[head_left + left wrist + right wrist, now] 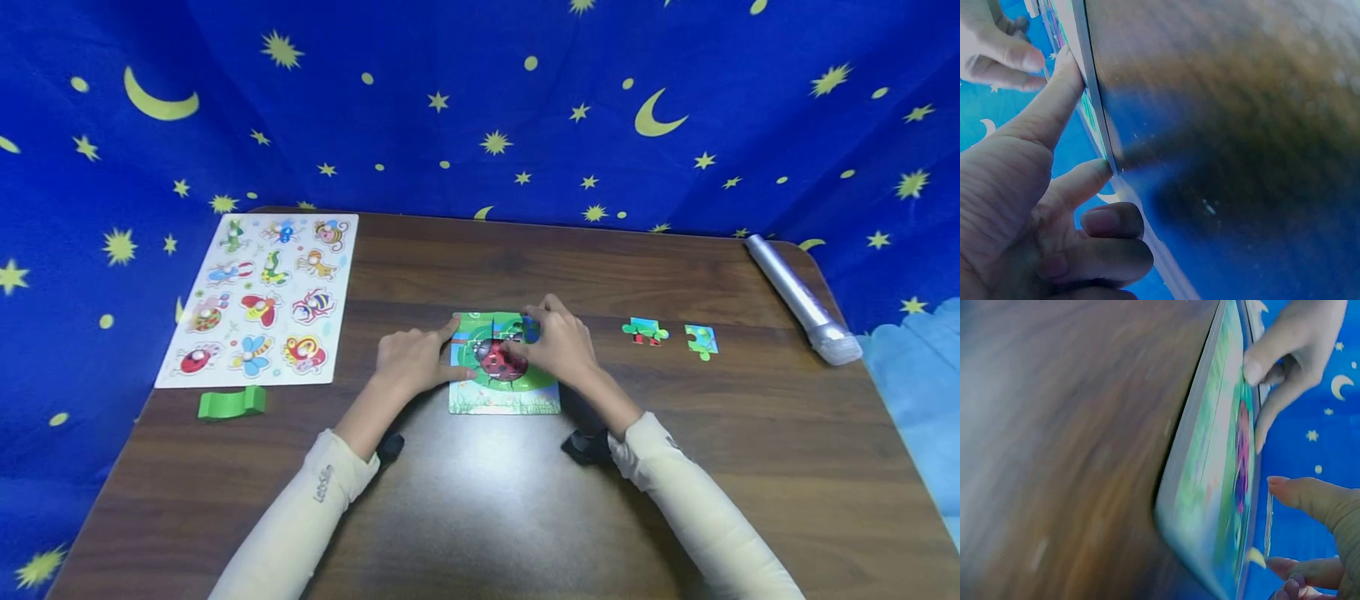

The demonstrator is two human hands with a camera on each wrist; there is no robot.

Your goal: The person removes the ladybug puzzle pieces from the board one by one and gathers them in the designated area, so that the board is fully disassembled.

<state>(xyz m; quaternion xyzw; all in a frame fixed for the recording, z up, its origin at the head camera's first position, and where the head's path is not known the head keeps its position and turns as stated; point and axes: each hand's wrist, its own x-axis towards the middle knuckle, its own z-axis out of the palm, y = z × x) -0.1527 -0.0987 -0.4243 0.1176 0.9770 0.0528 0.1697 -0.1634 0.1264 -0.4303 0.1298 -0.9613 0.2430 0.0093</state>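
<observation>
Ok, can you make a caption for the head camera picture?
Left hand on a ladybug puzzle, right hand over it, two loose pieces to the right.

A brown wood-grained bench point(450, 267) is filling the centre and bottom of the head view. A white insect picture board point(287, 325) is lying on it at the left, with a green curved block point(232, 404) sitting just below. A ladybird jigsaw point(506, 398) is lying flat at the centre, two loose jigsaw pieces point(645, 330) are resting right of it, and a silver microphone point(795, 292) is slanting at the right.
</observation>
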